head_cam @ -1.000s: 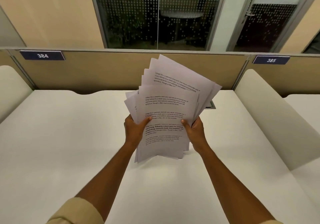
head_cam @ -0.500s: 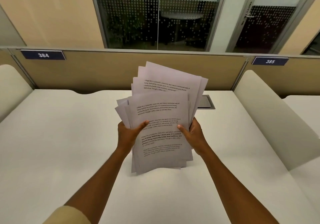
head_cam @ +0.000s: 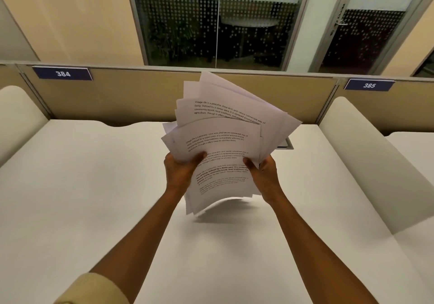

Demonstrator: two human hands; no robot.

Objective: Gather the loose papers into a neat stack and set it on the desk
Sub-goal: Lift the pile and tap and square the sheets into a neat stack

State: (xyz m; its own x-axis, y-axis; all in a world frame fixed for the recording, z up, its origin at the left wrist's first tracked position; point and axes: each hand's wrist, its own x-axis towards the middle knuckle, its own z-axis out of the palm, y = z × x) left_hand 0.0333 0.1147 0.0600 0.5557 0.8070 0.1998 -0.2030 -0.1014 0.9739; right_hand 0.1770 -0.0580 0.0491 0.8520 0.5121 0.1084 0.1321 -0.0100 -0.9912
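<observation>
Several white printed papers [head_cam: 225,144] are held up in a fanned, uneven bundle above the white desk [head_cam: 82,198]. My left hand [head_cam: 179,174] grips the bundle's left edge with the thumb on the front sheet. My right hand [head_cam: 264,174] grips the right edge the same way. The upper sheets splay out to the right and the bottom edges curl just above the desk surface, casting a shadow below.
A tan partition [head_cam: 131,97] with plates 384 [head_cam: 63,73] and 385 [head_cam: 369,85] closes the back of the desk. White curved dividers stand at the left [head_cam: 18,120] and right [head_cam: 366,162]. A grey cable hatch [head_cam: 287,144] peeks out behind the papers.
The bundle dropped lower half a second ago and is now raised again, with the top sheets fanned farther right. Both hands keep their grip.
</observation>
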